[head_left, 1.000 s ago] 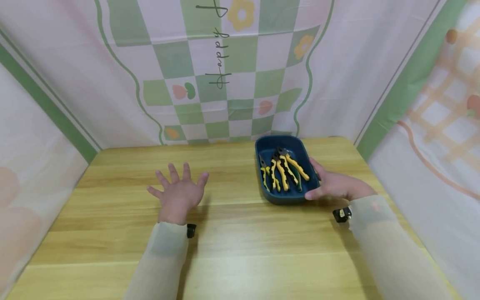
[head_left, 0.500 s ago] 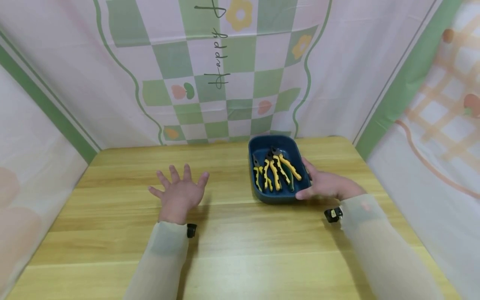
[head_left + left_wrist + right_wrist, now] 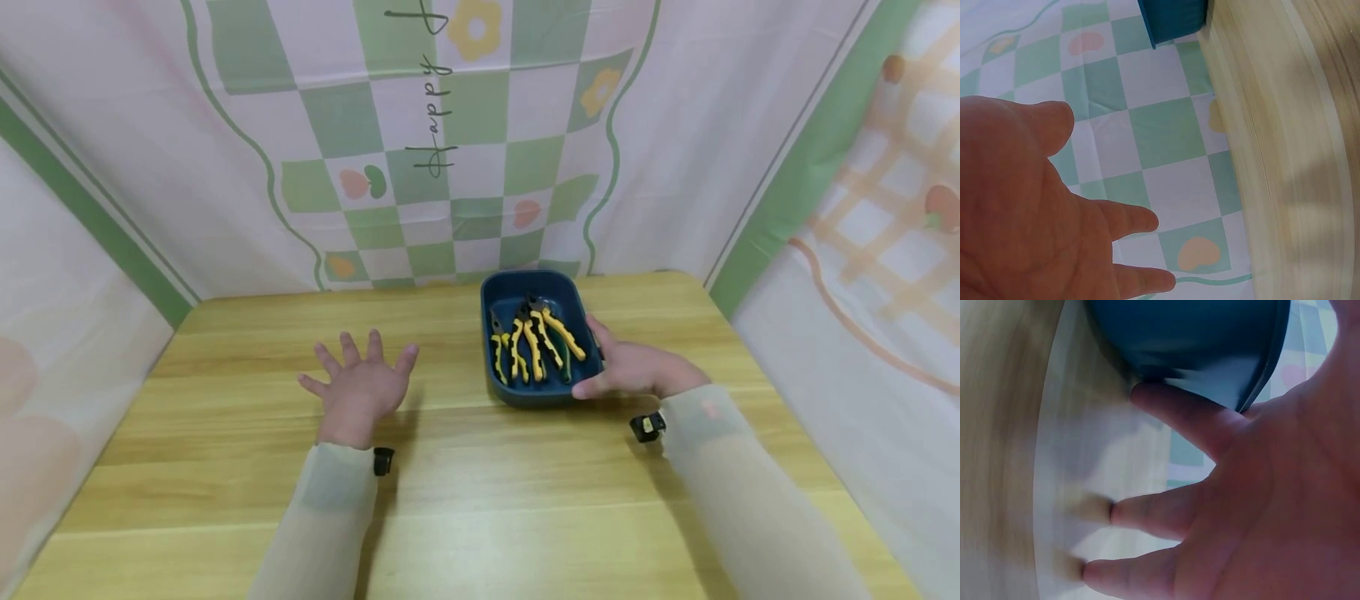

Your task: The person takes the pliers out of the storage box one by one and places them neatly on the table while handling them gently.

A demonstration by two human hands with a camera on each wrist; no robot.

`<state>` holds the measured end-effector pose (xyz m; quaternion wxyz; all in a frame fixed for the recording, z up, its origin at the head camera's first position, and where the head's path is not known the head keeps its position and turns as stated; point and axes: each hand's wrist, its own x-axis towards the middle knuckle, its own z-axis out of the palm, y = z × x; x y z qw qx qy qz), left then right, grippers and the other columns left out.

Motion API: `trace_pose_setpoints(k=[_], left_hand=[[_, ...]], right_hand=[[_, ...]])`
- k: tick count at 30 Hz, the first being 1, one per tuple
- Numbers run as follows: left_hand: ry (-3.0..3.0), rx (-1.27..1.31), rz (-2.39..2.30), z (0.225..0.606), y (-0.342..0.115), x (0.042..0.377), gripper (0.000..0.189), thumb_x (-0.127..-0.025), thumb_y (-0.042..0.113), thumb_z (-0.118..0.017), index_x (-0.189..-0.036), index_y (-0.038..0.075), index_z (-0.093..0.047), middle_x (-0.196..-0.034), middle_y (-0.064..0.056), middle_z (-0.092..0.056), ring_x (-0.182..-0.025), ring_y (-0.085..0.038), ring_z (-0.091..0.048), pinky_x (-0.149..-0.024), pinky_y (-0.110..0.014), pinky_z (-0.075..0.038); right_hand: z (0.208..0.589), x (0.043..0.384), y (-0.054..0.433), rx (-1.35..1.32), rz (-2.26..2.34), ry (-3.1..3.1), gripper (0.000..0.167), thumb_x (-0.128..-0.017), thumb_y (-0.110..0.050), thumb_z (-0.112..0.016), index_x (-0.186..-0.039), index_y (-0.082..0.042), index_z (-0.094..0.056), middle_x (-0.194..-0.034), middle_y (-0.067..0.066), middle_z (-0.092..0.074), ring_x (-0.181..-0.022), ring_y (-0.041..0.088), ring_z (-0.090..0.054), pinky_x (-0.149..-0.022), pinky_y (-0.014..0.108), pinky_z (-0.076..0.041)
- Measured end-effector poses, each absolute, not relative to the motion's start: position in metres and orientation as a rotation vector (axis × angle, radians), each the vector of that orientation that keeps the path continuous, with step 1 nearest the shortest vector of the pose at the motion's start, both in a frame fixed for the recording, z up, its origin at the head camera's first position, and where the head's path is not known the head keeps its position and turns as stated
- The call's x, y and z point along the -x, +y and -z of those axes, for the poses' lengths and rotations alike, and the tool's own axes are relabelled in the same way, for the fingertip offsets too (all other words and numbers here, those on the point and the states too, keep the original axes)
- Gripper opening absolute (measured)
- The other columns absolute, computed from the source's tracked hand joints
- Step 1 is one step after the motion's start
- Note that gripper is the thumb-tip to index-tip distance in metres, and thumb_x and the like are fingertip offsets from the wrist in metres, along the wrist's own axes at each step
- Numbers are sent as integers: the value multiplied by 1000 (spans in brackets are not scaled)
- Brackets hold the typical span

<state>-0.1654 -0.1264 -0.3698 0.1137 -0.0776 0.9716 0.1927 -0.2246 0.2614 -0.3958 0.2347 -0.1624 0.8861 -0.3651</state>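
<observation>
A dark blue rectangular box (image 3: pixel 536 401) stands at the back of the wooden table, right of centre. Inside lie several pairs of pliers (image 3: pixel 533 351) with yellow-and-black handles, plus a green handle (image 3: pixel 562 360) partly hidden beneath them. My right hand (image 3: pixel 633 368) presses the box's right side, thumb at its near right corner. In the right wrist view, straight, spread fingers (image 3: pixel 1185 415) meet the blue wall, and the lower fingertips sit close over the tabletop. My left hand (image 3: pixel 363 385) is held palm up with fingers spread, left of the box, holding nothing.
The wooden table (image 3: pixel 465 500) stretches between and in front of both arms. A green-and-white checked curtain (image 3: pixel 420 192) hangs right behind its back edge, with more fabric on both sides. A small black device (image 3: pixel 648 427) sits at the right wrist, another device (image 3: pixel 383 461) at the left.
The box, with the pliers inside, has slid left along the table as my right hand moves left against it. My left hand stays nearly still.
</observation>
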Motion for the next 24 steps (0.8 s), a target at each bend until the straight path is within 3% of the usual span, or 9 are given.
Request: trace_pose_setpoints(k=[14, 24], left_hand=[[2836, 231, -571, 371, -125, 166, 93, -93, 77, -10, -161, 14, -9, -160, -28, 11, -135, -56, 26, -91, -80, 18], [2824, 225, -583, 371, -126, 166, 95, -92, 78, -8, -161, 14, -7, -159, -28, 14, -135, -56, 27, -91, -81, 15]], right_hand=[[397, 225, 234, 404, 934, 2430, 144, -68, -54, -87, -158, -18, 19, -163, 24, 4, -141, 51, -22, -112, 60, -17], [397, 227, 213, 418, 940, 2405, 141, -70, -51, -88, -158, -19, 18, -163, 23, -1, -141, 47, -25, -113, 57, -17]])
